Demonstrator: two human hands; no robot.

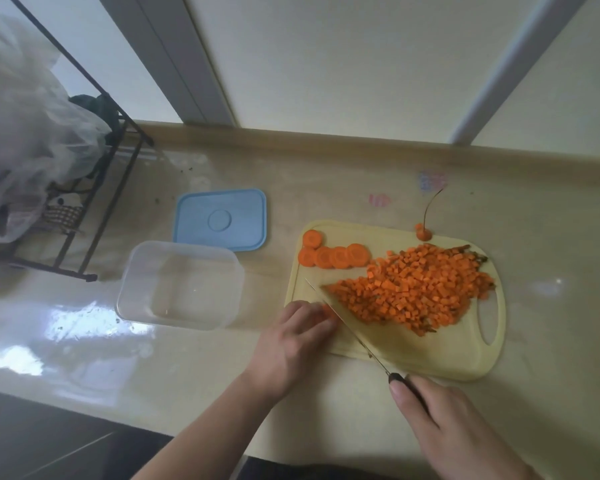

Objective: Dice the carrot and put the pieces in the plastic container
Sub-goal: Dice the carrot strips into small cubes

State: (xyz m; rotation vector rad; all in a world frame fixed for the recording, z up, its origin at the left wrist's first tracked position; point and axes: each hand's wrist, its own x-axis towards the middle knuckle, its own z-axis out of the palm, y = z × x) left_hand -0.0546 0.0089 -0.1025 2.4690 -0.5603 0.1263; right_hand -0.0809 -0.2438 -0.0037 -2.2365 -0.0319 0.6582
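Observation:
A pale yellow cutting board (pixel 426 355) lies on the counter. A big heap of diced carrot (pixel 413 289) covers its middle and right. Several round carrot slices (pixel 333 256) lie in a row at its far left corner, and the carrot tip with its thin root (pixel 423 233) stands at the far edge. My right hand (pixel 447 427) grips the dark handle of a knife (pixel 347 327), whose blade runs diagonally along the heap's left side. My left hand (pixel 291 344) holds a small carrot piece (pixel 327 310) against the blade with curled fingers. The clear plastic container (pixel 181 285) stands empty, left of the board.
The container's blue lid (pixel 222 220) lies flat behind it. A black wire rack (pixel 94 188) with plastic bags (pixel 25 133) stands at the far left. The wall and window frame run along the counter's back edge. The counter's front edge is at lower left.

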